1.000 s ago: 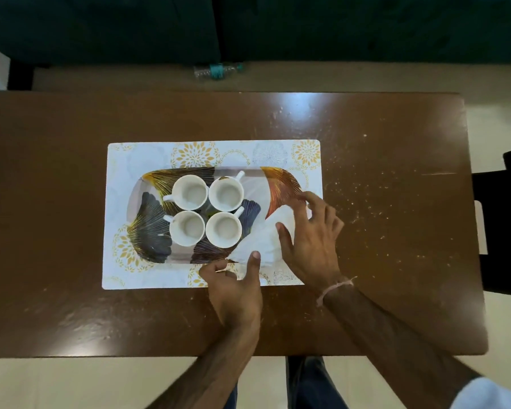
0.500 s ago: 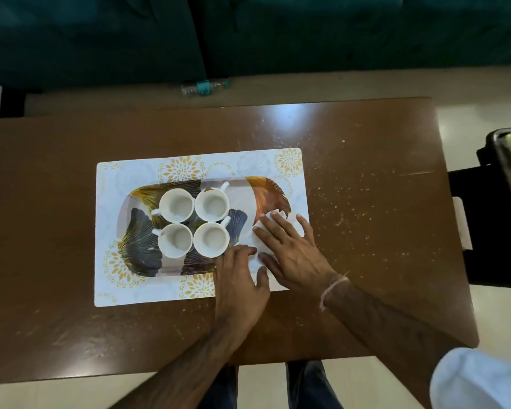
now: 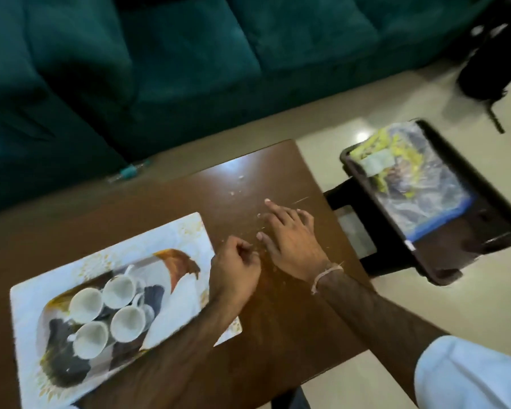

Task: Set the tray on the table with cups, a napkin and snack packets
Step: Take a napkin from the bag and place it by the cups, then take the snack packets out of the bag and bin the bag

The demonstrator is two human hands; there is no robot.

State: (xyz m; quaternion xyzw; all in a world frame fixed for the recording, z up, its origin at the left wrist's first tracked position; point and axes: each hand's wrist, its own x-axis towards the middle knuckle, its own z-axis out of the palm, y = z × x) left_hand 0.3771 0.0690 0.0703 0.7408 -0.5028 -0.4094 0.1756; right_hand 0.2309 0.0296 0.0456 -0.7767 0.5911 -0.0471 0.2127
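Brown table (image 3: 278, 326), teal sofa (image 3: 160, 63) behind: both hands off the tray.

Nearest, I am seeing the tray (image 3: 56, 376) lying on a white placemat (image 3: 27, 293), carrying four white cups (image 3: 127, 323) with the napkin (image 3: 179, 302) flat beside them. Past it, the left hand (image 3: 236, 268) is hovering loosely curled, holding nothing; the right hand (image 3: 292, 240) is stretching with fingers spread wide, empty. Farther right, snack packets (image 3: 410, 175) are lying in a dark second tray (image 3: 466, 169) off the table.

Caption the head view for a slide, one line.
Four cups and napkin on tray; both hands over table, right hand toward snack packets.
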